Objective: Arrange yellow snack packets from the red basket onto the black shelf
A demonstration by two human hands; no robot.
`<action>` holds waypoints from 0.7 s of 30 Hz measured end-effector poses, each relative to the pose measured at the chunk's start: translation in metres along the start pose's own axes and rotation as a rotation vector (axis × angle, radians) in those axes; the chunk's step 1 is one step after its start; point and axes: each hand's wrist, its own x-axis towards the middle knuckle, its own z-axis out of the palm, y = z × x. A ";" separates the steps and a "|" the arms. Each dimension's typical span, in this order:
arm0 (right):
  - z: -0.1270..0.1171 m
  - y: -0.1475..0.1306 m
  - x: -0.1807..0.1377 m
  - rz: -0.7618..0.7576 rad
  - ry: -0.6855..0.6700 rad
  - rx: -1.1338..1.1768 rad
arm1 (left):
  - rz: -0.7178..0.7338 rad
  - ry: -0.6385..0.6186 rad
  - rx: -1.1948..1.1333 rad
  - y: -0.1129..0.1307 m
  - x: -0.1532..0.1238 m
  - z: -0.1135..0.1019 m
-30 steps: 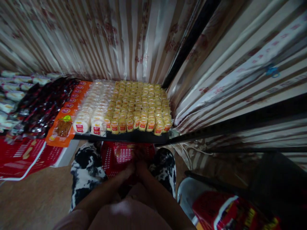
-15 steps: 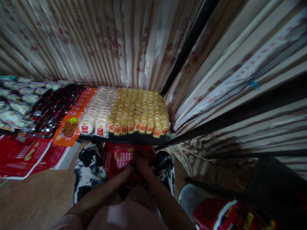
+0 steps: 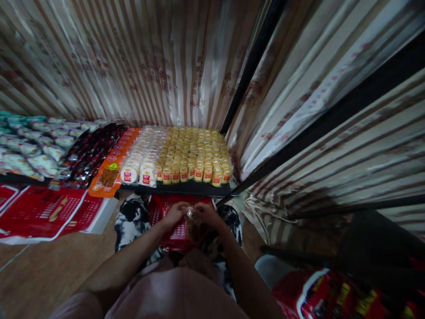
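Observation:
Between my knees sits a red plastic basket (image 3: pixel 172 243) with a perforated wall. Above it my left hand (image 3: pixel 175 214) and my right hand (image 3: pixel 206 214) are close together, fingers closed on the gathered top of a clear plastic bag (image 3: pixel 195 227). The bag hangs down below my fingers, and its brownish contents are too dark to make out. Just beyond my hands, rows of small yellow wrapped snack packs (image 3: pixel 195 155) cover the right end of a black shelf (image 3: pixel 179 189).
Left along the shelf lie white round wrapped crackers (image 3: pixel 141 159), an orange snack packet (image 3: pixel 109 170), dark red packets (image 3: pixel 94 150) and white-green packets (image 3: pixel 36 146). A red printed carton (image 3: pixel 56 212) stands below left. Striped curtains (image 3: pixel 149 66) and black metal bars (image 3: pixel 312 119) enclose the shelf. Red bags (image 3: pixel 325 294) lie right.
My hands have risen out of the basket's dark interior, and the plastic bag now shows between them. The view has shifted slightly, bringing more of the left shelf into sight.

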 end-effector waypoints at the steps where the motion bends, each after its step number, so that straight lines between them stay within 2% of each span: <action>1: -0.002 -0.001 -0.002 -0.005 0.008 0.081 | 0.005 0.012 0.007 0.005 -0.001 0.000; 6: -0.008 -0.010 -0.012 -0.005 0.056 0.341 | 0.062 0.046 -0.041 0.021 -0.005 -0.001; 11: -0.004 -0.017 -0.021 0.105 0.130 0.552 | 0.099 0.127 -0.090 0.028 -0.008 -0.005; 17: 0.003 -0.023 -0.030 0.225 0.098 0.714 | 0.131 0.066 -0.148 0.033 -0.018 -0.005; 21: 0.007 -0.022 -0.030 0.176 0.099 0.857 | 0.136 0.031 -0.156 0.036 -0.023 -0.005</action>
